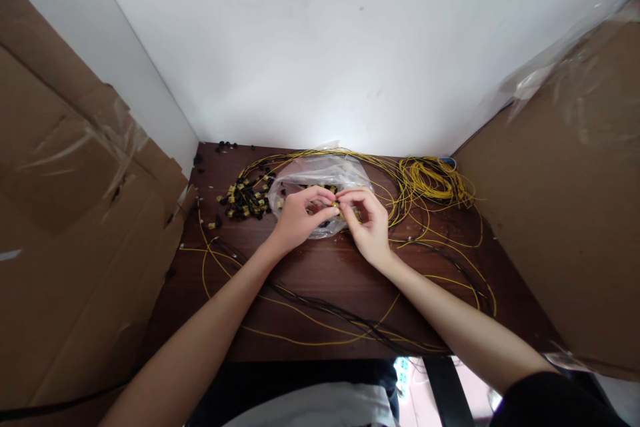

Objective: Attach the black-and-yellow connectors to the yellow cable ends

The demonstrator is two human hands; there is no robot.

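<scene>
My left hand (303, 213) and my right hand (367, 220) meet over a clear plastic bag (295, 173) in the middle of the table. Between their fingertips is a small yellow-and-black piece (335, 204), which looks like a wire connector; the fingers cover most of it. Both hands are closed in a pinch on it. More small yellow and black parts show in the bag behind the hands. Left of the bag lies a pile of similar black-and-yellow connectors (245, 199).
A coil of yellow wire (435, 180) sits at the back right. Loose yellow and black wires (325, 307) cross the dark wooden table (320, 267). Cardboard panels (75, 213) stand at both sides, and a white wall (320, 47) rises behind.
</scene>
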